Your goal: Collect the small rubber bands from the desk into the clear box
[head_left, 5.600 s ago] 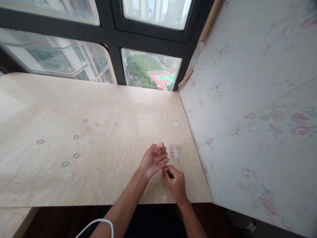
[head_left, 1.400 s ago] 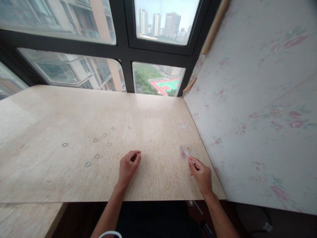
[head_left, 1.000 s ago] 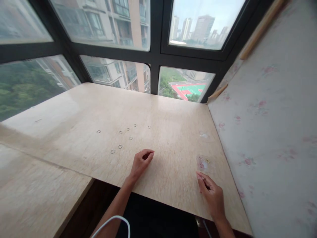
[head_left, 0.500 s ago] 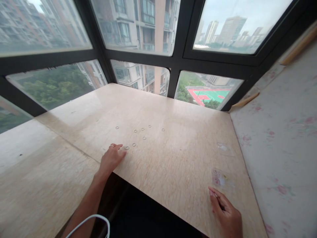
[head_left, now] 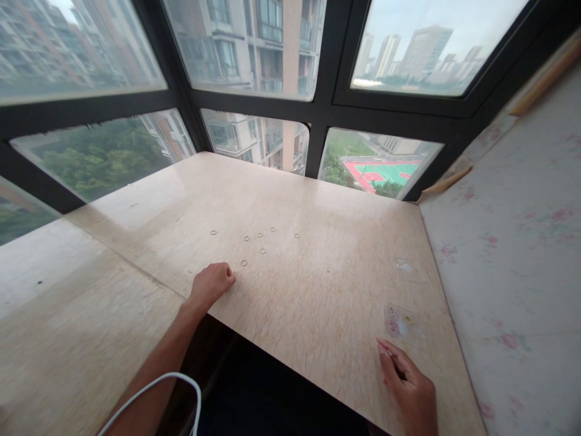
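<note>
Several thin rings lie scattered on the pale marble-patterned surface. My left hand rests on that surface with its fingers curled closed, just left of and below the nearest visible ring. What its fingertips hold, if anything, is hidden. My right hand is at the lower right, thumb and forefinger pinched together. Something tiny and pale may be between them, too small to name. Just beyond it lies a small clear plastic packet with little round items and a yellowish piece.
Another clear plastic piece lies farther back on the right. Dark-framed windows border the far edge, and a flowered wall closes the right side. A white cable loops over my left forearm.
My left fingers have closed where a ring lay between them; that ring is now out of sight. My right hand keeps its pinch, and the view has shifted slightly.
</note>
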The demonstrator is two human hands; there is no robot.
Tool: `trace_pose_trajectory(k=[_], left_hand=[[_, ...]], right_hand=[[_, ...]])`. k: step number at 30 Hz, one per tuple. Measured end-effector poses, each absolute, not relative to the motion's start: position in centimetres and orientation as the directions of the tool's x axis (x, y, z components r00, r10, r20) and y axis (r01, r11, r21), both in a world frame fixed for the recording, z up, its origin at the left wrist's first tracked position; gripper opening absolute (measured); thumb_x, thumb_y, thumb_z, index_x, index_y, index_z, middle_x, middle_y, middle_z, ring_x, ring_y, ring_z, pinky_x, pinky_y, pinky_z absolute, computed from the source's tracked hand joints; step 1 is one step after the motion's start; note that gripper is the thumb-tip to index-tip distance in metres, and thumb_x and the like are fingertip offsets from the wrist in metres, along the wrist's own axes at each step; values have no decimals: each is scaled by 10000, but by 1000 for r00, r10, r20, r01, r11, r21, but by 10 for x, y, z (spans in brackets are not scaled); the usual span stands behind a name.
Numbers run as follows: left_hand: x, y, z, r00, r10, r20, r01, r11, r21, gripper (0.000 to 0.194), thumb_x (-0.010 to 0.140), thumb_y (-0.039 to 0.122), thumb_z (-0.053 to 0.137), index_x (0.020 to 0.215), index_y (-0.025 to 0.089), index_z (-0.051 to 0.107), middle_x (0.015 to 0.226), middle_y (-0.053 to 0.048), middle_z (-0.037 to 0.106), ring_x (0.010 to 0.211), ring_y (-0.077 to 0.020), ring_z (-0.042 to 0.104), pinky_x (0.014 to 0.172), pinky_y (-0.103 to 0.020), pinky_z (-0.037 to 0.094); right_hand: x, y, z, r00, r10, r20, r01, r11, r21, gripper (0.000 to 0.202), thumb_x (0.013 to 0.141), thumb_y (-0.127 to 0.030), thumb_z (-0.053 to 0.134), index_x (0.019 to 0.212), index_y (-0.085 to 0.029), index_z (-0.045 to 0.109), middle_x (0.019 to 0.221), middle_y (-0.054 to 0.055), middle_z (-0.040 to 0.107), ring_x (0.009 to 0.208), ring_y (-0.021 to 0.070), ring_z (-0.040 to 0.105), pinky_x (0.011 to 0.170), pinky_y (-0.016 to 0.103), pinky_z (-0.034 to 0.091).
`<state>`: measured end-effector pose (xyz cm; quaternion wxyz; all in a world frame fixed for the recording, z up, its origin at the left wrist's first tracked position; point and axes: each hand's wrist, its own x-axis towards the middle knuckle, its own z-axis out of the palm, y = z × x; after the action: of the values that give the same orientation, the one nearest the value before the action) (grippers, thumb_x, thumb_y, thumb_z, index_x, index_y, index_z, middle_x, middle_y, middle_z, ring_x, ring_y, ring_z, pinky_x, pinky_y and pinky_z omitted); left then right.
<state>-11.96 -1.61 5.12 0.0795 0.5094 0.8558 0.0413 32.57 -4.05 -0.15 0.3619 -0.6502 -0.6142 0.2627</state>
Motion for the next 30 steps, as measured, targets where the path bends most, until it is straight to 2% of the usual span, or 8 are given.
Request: trace_pose_trajectory(k=[2, 4, 6, 8, 10, 12, 21, 30], left_hand=[[-119, -15, 53, -471, 874, -123, 841, 486, 236, 107, 672, 257, 575, 598, 199, 626, 648, -58, 654, 636, -200, 593, 520, -261, 349], [-113, -15, 54, -424, 878, -223, 760, 479, 439, 98, 636, 271, 602, 580, 192, 614, 594, -37, 620, 583, -171, 565, 506, -249, 357], [-101, -15, 55, -285, 890, -357, 532, 457, 713, 138, 639, 322, 620, 601, 190, 600, 533, -3, 556, 507, -135, 506, 486, -242, 359], [-82, -15, 57, -102, 908, -407, 193, 419, 887, 191, 654, 369, 621, 609, 197, 553, 495, 32, 465, 450, -101, 422, 467, -239, 347], [-59, -14, 62, 12, 932, -362, -83, 362, 928, 224, 661, 377, 613, 596, 206, 484, 511, 46, 398, 439, -81, 355, 461, -239, 339], [-34, -10, 67, 54, 948, -314, -210, 318, 925, 223, 665, 366, 591, 601, 210, 445, 552, 39, 380, 451, -77, 329, 465, -247, 354], [77, 26, 79, 242, 923, -299, -151, 340, 928, 190, 688, 354, 591, 655, 203, 481, 543, 45, 371, 482, -83, 334, 485, -245, 314], [176, 45, 65, 218, 952, -214, 212, 168, 963, 141, 676, 294, 616, 699, 155, 615, 588, 24, 531, 540, -94, 454, 507, -218, 335]], right_hand=[[326, -40, -2, 105, 988, 111, 607, 25, -795, 457, 776, -561, 579, 911, -162, 758, 850, 100, 765, 586, 217, 706, 498, 247, 566], [326, -40, -2, 99, 988, 118, 609, 33, -793, 448, 783, -554, 577, 917, -167, 758, 856, 97, 765, 605, 219, 709, 515, 248, 568], [325, -40, -2, 96, 988, 119, 606, 37, -794, 438, 794, -542, 571, 925, -167, 756, 870, 97, 764, 630, 220, 712, 524, 248, 567], [325, -40, -1, 91, 989, 116, 599, 39, -800, 431, 805, -529, 565, 935, -163, 753, 875, 98, 762, 635, 218, 711, 518, 247, 563], [324, -40, -1, 87, 989, 120, 593, 46, -804, 421, 813, -517, 562, 938, -162, 751, 870, 99, 761, 644, 216, 710, 519, 244, 559], [323, -40, 0, 83, 988, 127, 588, 54, -807, 409, 821, -506, 560, 939, -164, 750, 857, 96, 760, 660, 217, 711, 531, 244, 560], [317, -41, 7, 54, 992, 115, 562, 64, -824, 335, 891, -411, 510, 992, -183, 734, 846, 80, 755, 670, 208, 702, 622, 286, 572], [315, -41, 14, 44, 992, 118, 518, 78, -852, 294, 908, -340, 498, 990, -178, 729, 777, 58, 742, 627, 178, 681, 604, 252, 532]])
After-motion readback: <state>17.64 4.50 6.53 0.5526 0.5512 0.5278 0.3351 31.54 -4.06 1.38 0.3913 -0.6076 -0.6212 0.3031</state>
